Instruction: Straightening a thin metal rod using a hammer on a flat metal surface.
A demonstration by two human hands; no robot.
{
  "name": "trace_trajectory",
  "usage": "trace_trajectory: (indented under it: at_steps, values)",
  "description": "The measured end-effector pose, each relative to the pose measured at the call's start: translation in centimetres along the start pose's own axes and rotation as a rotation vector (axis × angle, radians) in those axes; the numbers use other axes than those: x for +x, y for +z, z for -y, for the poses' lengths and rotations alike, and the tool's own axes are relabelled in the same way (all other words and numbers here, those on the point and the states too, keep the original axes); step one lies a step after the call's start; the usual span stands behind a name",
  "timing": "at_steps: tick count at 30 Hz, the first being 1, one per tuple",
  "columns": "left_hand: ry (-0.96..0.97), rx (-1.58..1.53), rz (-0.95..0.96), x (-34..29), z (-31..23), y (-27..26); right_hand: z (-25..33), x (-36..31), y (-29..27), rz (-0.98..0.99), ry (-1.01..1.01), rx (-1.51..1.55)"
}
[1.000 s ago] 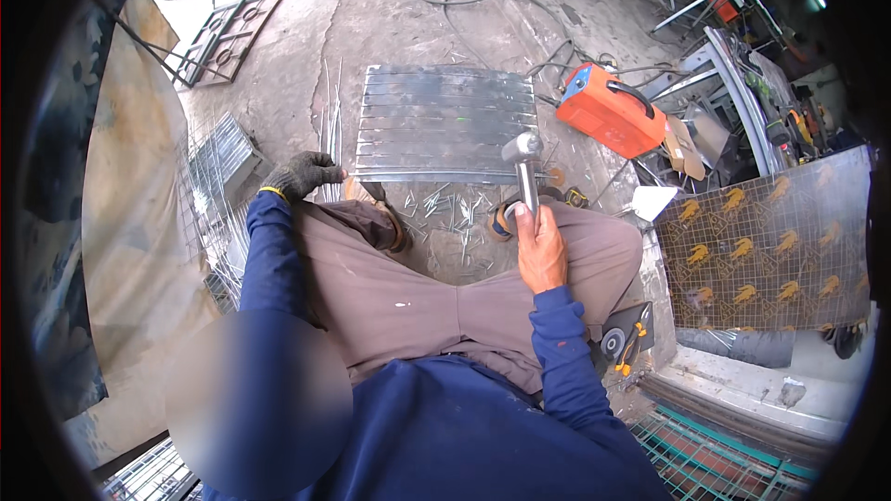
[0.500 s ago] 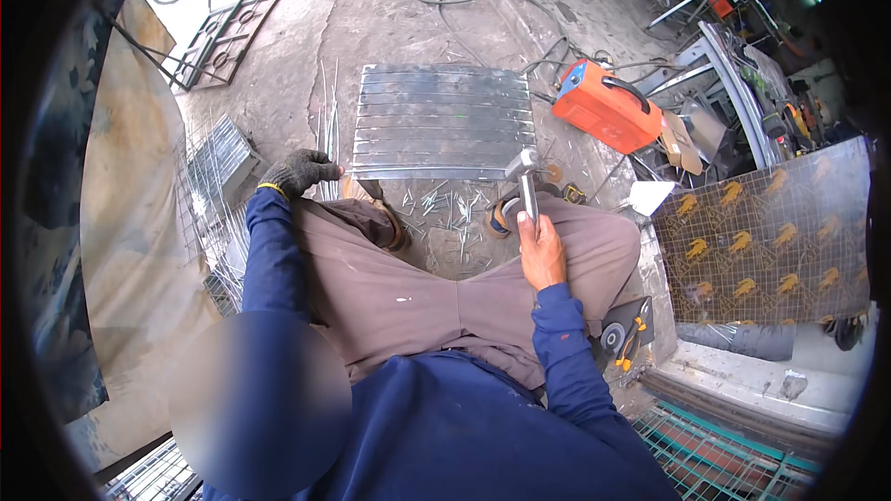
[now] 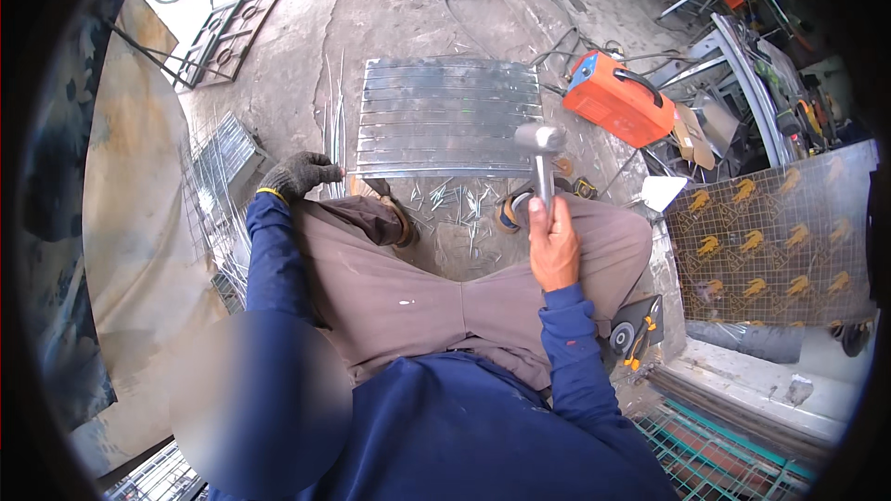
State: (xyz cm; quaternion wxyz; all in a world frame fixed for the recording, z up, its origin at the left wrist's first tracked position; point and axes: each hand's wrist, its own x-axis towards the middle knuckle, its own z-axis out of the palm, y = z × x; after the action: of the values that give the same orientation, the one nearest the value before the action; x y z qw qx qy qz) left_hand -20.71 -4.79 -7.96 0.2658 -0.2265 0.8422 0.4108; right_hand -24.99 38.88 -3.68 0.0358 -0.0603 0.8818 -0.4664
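With your right hand (image 3: pixel 555 255) gripping the steel hammer (image 3: pixel 542 165) just right of centre and your gloved left hand (image 3: pixel 302 174) pinching the thin metal rod (image 3: pixel 432 168) along the slatted metal platform (image 3: pixel 445 111) at upper centre, a loose pinch could let the rod roll under a glancing blow.

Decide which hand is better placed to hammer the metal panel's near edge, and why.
Probably the right hand: it grips the hammer, whose head shows near the metal panel. The gloved left hand is at the panel's near left corner, without a hammer.
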Motion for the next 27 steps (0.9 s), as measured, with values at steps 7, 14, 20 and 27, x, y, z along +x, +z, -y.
trace_trajectory:
  at_steps: [7, 14, 20, 27]
  values:
    - [-0.025, -0.022, -0.028, 1.1, 1.8, 0.2, -2.4, 0.0, 1.2, 0.092, 0.033, -0.085]
    - [-0.028, -0.04, -0.014, 0.5, 0.2, 0.1, -3.7, 0.1, 1.2, 0.131, 0.154, -0.032]
    - [-0.035, -0.024, -0.047, -0.3, -0.9, 0.3, -2.2, -0.4, 0.9, 0.061, 0.099, 0.073]
    - [0.047, -0.045, -0.017, 0.1, 0.2, 0.3, -0.7, -0.3, 1.0, -0.011, -0.036, 0.019]
